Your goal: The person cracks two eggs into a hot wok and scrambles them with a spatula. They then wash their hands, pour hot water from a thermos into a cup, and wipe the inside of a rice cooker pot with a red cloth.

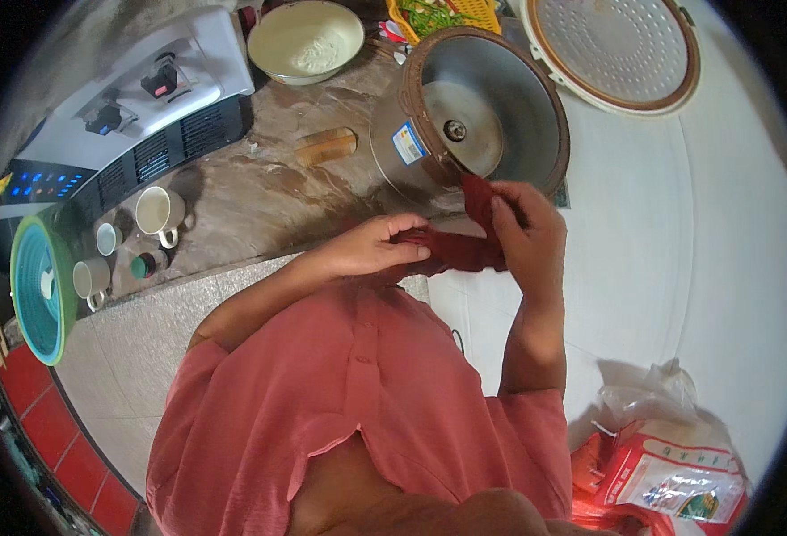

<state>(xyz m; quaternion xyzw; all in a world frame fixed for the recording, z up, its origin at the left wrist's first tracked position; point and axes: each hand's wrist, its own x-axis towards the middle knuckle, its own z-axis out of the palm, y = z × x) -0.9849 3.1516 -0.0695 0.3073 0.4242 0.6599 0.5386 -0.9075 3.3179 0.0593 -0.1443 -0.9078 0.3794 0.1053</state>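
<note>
A dark red cloth [460, 251] is stretched between my two hands, in front of my red shirt at the counter's edge. My left hand [383, 248] grips its left part, with thumb and index finger around a fold. My right hand [531, 234] pinches the right part, and one end sticks up above the fingers. Just beyond stands a large rice cooker pot [470, 124] with a grey inner wall, a brown rim and a sticker on its side. Its round perforated lid [614, 50] is raised at the right. A wooden comb [326, 146] lies on the stone counter [252, 194].
An enamel basin [306, 41] holds something whitish. Behind the cooker is a yellow basket [490, 15] with green vegetables. Cups [160, 211], a green-capped jar [144, 265] and nested plastic baskets [41, 288] stand left, below a white appliance [219, 53]. Bags [675, 479] lie lower right.
</note>
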